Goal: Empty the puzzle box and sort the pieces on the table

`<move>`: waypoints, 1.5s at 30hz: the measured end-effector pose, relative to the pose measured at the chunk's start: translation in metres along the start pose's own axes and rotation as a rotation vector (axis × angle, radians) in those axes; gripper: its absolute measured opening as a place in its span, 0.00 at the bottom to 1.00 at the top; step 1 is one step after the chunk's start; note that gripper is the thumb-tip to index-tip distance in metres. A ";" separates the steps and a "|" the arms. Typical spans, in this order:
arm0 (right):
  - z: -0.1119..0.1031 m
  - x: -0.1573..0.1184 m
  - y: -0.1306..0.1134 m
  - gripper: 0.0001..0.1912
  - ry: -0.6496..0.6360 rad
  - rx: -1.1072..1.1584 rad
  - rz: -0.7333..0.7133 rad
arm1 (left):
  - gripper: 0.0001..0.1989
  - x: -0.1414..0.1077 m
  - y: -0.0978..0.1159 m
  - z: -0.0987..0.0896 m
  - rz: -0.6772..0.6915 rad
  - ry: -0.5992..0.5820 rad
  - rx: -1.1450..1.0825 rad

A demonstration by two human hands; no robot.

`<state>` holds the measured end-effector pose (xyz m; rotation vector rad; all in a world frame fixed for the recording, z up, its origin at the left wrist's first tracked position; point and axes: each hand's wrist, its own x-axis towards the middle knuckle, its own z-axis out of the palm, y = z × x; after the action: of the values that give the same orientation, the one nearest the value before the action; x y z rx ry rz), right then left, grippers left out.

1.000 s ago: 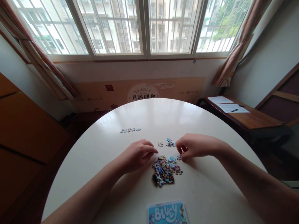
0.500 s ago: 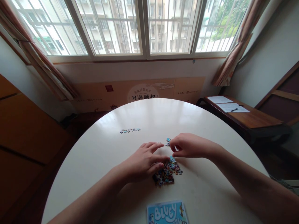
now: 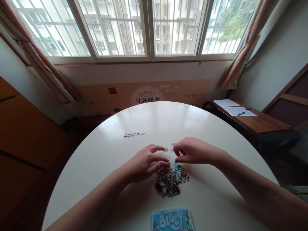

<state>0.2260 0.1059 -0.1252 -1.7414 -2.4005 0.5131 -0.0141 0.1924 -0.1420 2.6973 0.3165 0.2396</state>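
A heap of small jigsaw puzzle pieces (image 3: pixel 169 181) in mixed colours lies on the round white table (image 3: pixel 96 179). My left hand (image 3: pixel 146 162) stretches over the heap's far left edge, fingers spread. Its index fingertip is at a light-coloured loose puzzle piece (image 3: pixel 166 149), while the lower fingers reach the heap. Across from it, my right hand (image 3: pixel 194 150) is bent downward, with a gap between thumb and curled fingers. Blue puzzle pieces (image 3: pixel 172 145) lie beside its fingertips, partly covered. Nothing held shows in either hand.
Farther left, several puzzle pieces (image 3: pixel 134 134) lie in short rows. A blue "Bluey" box or booklet (image 3: pixel 172 219) sits at the near edge. On the right stands a wooden side table (image 3: pixel 267 123) with papers (image 3: pixel 239 111) and a pen. A window is beyond.
My left hand has drawn back slightly left, uncovering more of the heap and the light loose piece. The heap has spread a little toward me. My right hand has shifted slightly left.
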 end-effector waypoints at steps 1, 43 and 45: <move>0.001 0.000 0.000 0.09 -0.014 0.000 0.004 | 0.13 0.000 -0.001 0.000 -0.005 0.014 0.007; -0.016 -0.003 0.010 0.16 0.252 -0.084 0.242 | 0.17 0.012 0.015 0.017 -0.004 0.011 0.288; -0.014 -0.002 0.012 0.16 0.254 -0.080 0.225 | 0.17 0.009 0.016 0.009 -0.049 0.027 0.330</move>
<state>0.2414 0.1096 -0.1162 -1.9881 -2.0927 0.2046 -0.0008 0.1765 -0.1426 3.0072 0.4657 0.2258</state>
